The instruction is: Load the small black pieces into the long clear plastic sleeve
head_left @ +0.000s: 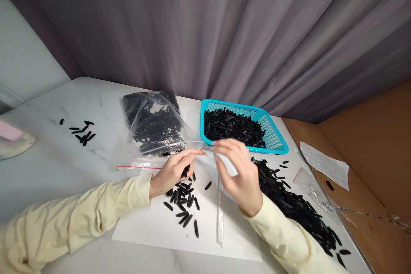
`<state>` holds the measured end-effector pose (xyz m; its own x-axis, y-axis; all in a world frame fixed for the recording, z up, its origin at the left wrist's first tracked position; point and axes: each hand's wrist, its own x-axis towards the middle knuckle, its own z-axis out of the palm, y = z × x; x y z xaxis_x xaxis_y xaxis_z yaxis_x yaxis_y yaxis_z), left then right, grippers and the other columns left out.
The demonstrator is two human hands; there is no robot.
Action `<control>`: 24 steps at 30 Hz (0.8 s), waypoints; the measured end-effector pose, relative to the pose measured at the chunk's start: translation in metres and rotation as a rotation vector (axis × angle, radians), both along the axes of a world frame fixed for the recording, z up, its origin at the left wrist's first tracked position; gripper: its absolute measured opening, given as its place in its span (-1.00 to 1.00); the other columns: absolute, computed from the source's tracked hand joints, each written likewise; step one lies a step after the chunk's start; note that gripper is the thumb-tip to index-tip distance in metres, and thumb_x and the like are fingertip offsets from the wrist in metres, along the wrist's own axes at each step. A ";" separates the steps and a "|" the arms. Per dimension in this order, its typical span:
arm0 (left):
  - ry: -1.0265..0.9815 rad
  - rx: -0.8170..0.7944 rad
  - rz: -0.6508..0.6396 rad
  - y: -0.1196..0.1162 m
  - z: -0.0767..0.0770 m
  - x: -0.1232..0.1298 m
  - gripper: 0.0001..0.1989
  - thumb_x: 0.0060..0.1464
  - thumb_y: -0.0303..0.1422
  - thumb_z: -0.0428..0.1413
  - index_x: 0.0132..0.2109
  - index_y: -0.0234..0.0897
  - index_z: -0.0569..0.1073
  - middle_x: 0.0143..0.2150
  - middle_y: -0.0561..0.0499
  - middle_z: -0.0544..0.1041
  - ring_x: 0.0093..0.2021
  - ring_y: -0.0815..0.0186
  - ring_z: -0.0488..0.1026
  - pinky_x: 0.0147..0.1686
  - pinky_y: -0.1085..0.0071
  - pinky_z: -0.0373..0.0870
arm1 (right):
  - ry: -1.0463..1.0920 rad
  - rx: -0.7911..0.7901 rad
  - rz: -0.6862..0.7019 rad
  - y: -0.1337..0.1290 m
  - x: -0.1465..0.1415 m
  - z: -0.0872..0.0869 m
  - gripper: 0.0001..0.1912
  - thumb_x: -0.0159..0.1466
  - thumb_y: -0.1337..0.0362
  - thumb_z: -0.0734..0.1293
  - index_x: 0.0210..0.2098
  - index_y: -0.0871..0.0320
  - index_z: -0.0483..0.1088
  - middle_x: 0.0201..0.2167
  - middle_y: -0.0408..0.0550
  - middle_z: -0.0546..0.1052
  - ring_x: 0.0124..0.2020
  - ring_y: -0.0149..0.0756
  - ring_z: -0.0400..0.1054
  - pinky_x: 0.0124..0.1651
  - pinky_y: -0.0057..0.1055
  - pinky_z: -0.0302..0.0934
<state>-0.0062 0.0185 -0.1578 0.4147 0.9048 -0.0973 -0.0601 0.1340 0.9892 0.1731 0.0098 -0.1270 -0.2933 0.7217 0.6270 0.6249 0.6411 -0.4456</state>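
Above a white paper sheet (144,231), my left hand (175,169) has its fingers curled round some black pieces, with its index finger stretched toward the right. My right hand (239,175) pinches the edge of a clear plastic bag (220,209), which hangs down over the sheet. Loose black elongated pieces (183,199) lie below my left hand. Just behind the hands is a large clear zip bag (157,124) holding many black pieces. A blue basket (278,147) of similar pieces stands behind my right hand.
A long heap of black pieces (298,205) runs along the right side of the table (38,102). A small clear bag (310,186) and a white paper strip (327,162) are at the right. Several pieces (85,137) lie at the left. A grey curtain hangs behind.
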 end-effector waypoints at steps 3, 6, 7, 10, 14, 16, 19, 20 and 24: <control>0.043 -0.005 0.011 0.000 -0.002 0.000 -0.64 0.18 -0.24 -0.10 -0.01 -0.35 0.39 -0.64 0.19 0.16 -0.65 0.46 0.08 -0.66 0.54 0.04 | -0.173 -0.031 0.149 -0.024 -0.021 -0.004 -0.89 0.27 0.36 0.21 -0.24 0.19 0.35 -0.32 0.02 0.49 -0.22 -0.16 0.28 -0.17 -0.19 0.15; 0.106 0.056 -0.001 0.001 -0.001 0.000 -0.69 0.17 -0.26 -0.09 -0.08 -0.31 0.43 -0.53 0.13 0.31 -0.56 0.43 0.21 -0.53 0.52 0.19 | -0.379 0.048 0.153 -0.032 -0.033 -0.015 -0.82 0.33 0.29 0.16 -0.33 0.22 0.34 -0.37 0.03 0.47 -0.32 -0.18 0.23 -0.23 -0.22 0.10; 0.124 0.086 -0.011 0.001 0.000 0.001 -0.70 0.17 -0.27 -0.10 -0.10 -0.31 0.44 -0.46 0.09 0.38 -0.51 0.42 0.26 -0.45 0.50 0.25 | -0.428 0.080 0.129 -0.032 -0.034 -0.019 -0.78 0.34 0.27 0.14 -0.35 0.22 0.33 -0.38 0.03 0.46 -0.34 -0.19 0.21 -0.22 -0.22 0.08; 0.167 0.144 -0.036 0.001 0.001 0.002 -0.72 0.16 -0.33 -0.11 -0.15 -0.32 0.45 -0.24 0.00 0.48 -0.35 0.35 0.37 -0.26 0.44 0.30 | -0.529 0.140 0.064 -0.027 -0.035 -0.028 -0.71 0.37 0.25 0.09 -0.38 0.22 0.33 -0.42 0.03 0.43 -0.36 -0.18 0.19 -0.20 -0.21 0.05; 0.149 0.132 -0.055 0.002 0.000 0.002 -0.75 0.14 -0.35 -0.09 -0.18 -0.31 0.46 -0.20 -0.03 0.50 -0.23 0.29 0.39 -0.25 0.44 0.31 | -0.580 0.197 0.087 -0.022 -0.033 -0.030 -0.72 0.35 0.40 0.07 -0.39 0.23 0.34 -0.45 0.01 0.41 -0.37 -0.19 0.17 -0.17 -0.22 0.04; 0.126 0.085 -0.052 0.001 -0.001 0.003 -0.75 0.13 -0.34 -0.07 -0.17 -0.32 0.46 -0.32 -0.01 0.47 -0.34 0.33 0.37 -0.37 0.47 0.31 | -0.554 0.199 0.117 -0.021 -0.030 -0.029 -0.72 0.33 0.46 0.05 -0.39 0.24 0.34 -0.47 0.00 0.40 -0.38 -0.21 0.17 -0.17 -0.24 0.05; 0.093 -0.007 -0.038 0.001 -0.002 0.004 -0.73 0.13 -0.28 -0.06 -0.14 -0.33 0.44 -0.60 0.14 0.23 -0.60 0.44 0.16 -0.61 0.53 0.14 | -0.417 0.074 0.130 -0.022 -0.022 -0.027 -0.71 0.35 0.43 0.03 -0.40 0.21 0.30 -0.50 -0.04 0.38 -0.42 -0.25 0.17 -0.26 -0.29 0.08; 0.076 -0.021 -0.040 0.000 -0.002 0.004 -0.72 0.13 -0.27 -0.05 -0.13 -0.33 0.43 -0.63 0.18 0.15 -0.64 0.46 0.09 -0.65 0.54 0.07 | -0.335 -0.004 0.121 -0.022 -0.019 -0.028 -0.71 0.35 0.41 0.03 -0.41 0.18 0.28 -0.51 -0.06 0.36 -0.44 -0.27 0.17 -0.30 -0.32 0.08; 0.059 0.056 -0.053 0.000 -0.002 0.004 -0.70 0.14 -0.25 -0.03 -0.10 -0.35 0.42 -0.64 0.19 0.12 -0.63 0.47 0.03 -0.65 0.54 0.00 | 0.072 -0.353 0.047 -0.025 -0.008 -0.033 -0.73 0.37 0.29 0.05 -0.45 0.11 0.19 -0.57 -0.17 0.28 -0.53 -0.35 0.17 -0.44 -0.44 0.08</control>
